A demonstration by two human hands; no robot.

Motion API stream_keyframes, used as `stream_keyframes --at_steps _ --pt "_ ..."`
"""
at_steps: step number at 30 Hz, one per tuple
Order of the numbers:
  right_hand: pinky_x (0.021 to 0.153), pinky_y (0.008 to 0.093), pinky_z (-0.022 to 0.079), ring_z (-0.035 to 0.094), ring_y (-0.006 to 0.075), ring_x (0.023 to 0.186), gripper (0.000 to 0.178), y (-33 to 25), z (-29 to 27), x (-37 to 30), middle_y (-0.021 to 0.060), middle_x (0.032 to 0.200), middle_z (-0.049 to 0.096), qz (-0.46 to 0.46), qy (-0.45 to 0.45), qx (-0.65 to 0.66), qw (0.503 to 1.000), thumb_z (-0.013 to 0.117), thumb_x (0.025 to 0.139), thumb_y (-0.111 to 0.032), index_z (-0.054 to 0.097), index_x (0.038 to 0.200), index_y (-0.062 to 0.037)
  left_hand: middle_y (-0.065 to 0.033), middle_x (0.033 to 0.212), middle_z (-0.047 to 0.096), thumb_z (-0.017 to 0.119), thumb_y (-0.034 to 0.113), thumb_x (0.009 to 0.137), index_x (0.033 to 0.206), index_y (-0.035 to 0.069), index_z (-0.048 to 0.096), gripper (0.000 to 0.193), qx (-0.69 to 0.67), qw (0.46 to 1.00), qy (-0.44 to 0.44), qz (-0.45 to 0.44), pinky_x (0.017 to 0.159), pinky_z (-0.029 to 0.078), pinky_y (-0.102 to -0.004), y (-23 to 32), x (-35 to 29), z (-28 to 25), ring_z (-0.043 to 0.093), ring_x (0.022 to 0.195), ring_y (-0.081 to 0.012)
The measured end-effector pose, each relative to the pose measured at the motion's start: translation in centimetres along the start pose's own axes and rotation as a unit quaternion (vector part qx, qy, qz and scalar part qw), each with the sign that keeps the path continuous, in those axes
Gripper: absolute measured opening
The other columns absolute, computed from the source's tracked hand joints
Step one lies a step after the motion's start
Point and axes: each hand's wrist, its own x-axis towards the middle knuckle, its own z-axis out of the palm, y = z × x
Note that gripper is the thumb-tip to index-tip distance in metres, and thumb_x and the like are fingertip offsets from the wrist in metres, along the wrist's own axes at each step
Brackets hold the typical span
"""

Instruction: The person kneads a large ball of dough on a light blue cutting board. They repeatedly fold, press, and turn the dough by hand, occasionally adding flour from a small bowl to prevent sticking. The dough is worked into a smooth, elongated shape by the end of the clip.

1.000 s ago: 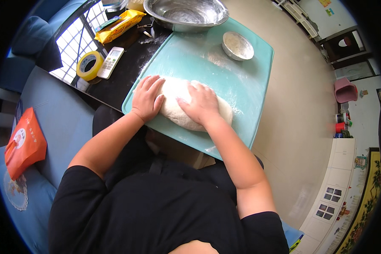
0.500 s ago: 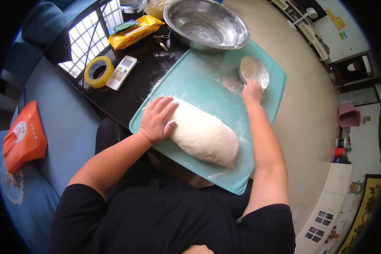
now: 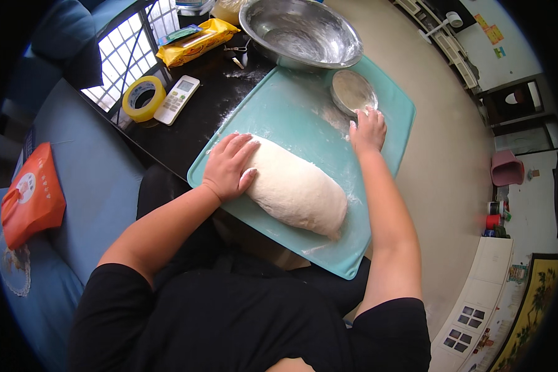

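Note:
A thick, pale slab of dough [image 3: 297, 189] lies slantwise on a turquoise board [image 3: 279, 99]. My left hand [image 3: 229, 167] rests flat over the dough's left end, its fingers stretched out and thumb apart. At the board's far right stands a small round metal bowl [image 3: 353, 91] with a whitish, floury inside. My right hand [image 3: 369, 130] is at the near rim of that bowl, thumb and fingers apart; fingertips look floury and touch or nearly touch the rim. Loose flour marks the board between bowl and dough.
A large steel basin [image 3: 301, 31] stands at the board's far edge. On the black table are yellow tape [image 3: 144, 99], a white remote control [image 3: 177, 100], a yellow packet [image 3: 198, 43] and keys [image 3: 237, 54]. An orange bag [image 3: 34, 195] lies on the blue sofa [image 3: 99, 161].
The small bowl has shifted left and farther away, and my right hand has loosened from its rim. My left hand stays on the dough. The whole view has shifted slightly.

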Motion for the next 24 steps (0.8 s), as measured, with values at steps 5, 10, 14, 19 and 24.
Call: stream_keyframes --at_steps 5,10,14,19,24 --pt "0.097 0.0391 0.038 0.053 0.0261 0.108 0.017 -0.3 -0.9 3.2 0.0082 0.107 0.063 -0.048 -0.149 -0.013 0.988 0.066 0.079 -0.025 0.067 0.086 -0.0102 -0.0145 0.127 0.05 0.057 0.033 0.077 0.123 0.009 0.052 0.052 -0.011 1.0 0.0 0.004 0.103 0.034 -0.0457 -0.2 0.1 0.0 0.042 0.121 -0.0365" --pt "0.083 0.0408 0.045 0.059 0.0303 0.097 0.023 2.0 -1.6 4.1 0.0129 0.096 0.065 -0.09 -0.249 0.236 0.935 0.06 0.082 -0.028 0.065 0.083 -0.0054 -0.0144 0.127 0.05 0.057 0.033 0.077 0.123 0.009 0.053 0.052 0.0 1.0 -0.005 -0.005 0.103 0.033 -0.0461 0.0 -0.1 0.0 0.042 0.121 -0.0363" --pt "0.081 0.0388 0.047 0.061 0.0311 0.092 0.039 2.8 -0.9 7.0 0.0169 0.103 0.064 0.095 -0.276 0.334 0.896 0.059 0.083 -0.037 0.062 0.1 -0.0025 -0.0158 0.127 0.05 0.051 0.035 0.076 0.122 0.007 0.054 0.053 -0.003 1.0 -0.005 -0.013 0.103 0.034 -0.0467 -0.1 -0.2 0.1 0.042 0.122 -0.037" --pt "0.075 0.0326 0.049 0.061 0.021 0.085 0.045 1.1 1.3 6.9 0.0117 0.096 0.064 0.071 -0.392 0.118 0.91 0.067 0.08 -0.034 0.057 0.11 -0.0014 -0.0129 0.128 0.05 0.058 0.032 0.076 0.123 0.01 0.052 0.053 -0.009 1.0 -0.006 -0.003 0.102 0.034 -0.0457 0.0 0.0 0.0 0.042 0.121 -0.0356" --pt "0.062 0.0287 0.05 0.06 0.0154 0.071 0.035 -0.8 -0.9 7.0 0.0073 0.094 0.063 0.206 -0.47 0.446 0.733 0.068 0.08 -0.018 0.058 0.109 -0.0008 -0.0132 0.128 0.049 0.058 0.032 0.076 0.123 0.009 0.052 0.052 -0.013 1.0 -0.007 -0.01 0.102 0.034 -0.0455 0.1 0.0 -0.1 0.042 0.121 -0.0357"
